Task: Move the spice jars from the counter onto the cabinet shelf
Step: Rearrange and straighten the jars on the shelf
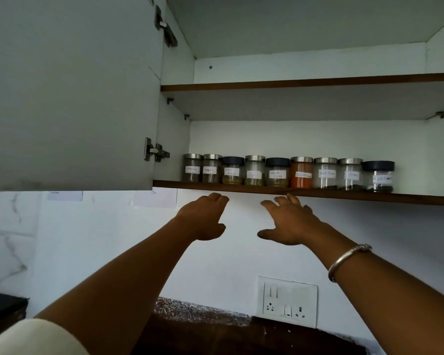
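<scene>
Several labelled spice jars (287,172) stand in a row along the front of the lower cabinet shelf (369,196), some with silver lids, some with dark lids. One jar (301,172) holds orange powder. My left hand (205,216) and my right hand (287,221) are both raised just below the shelf's brown front edge, fingers spread and holding nothing. Neither hand touches a jar. A metal bangle sits on my right wrist.
The cabinet door (67,93) hangs open on the left. An upper shelf (318,83) lies above the jars. A switch and socket plate (287,301) is on the white wall. The dark counter (215,334) runs below.
</scene>
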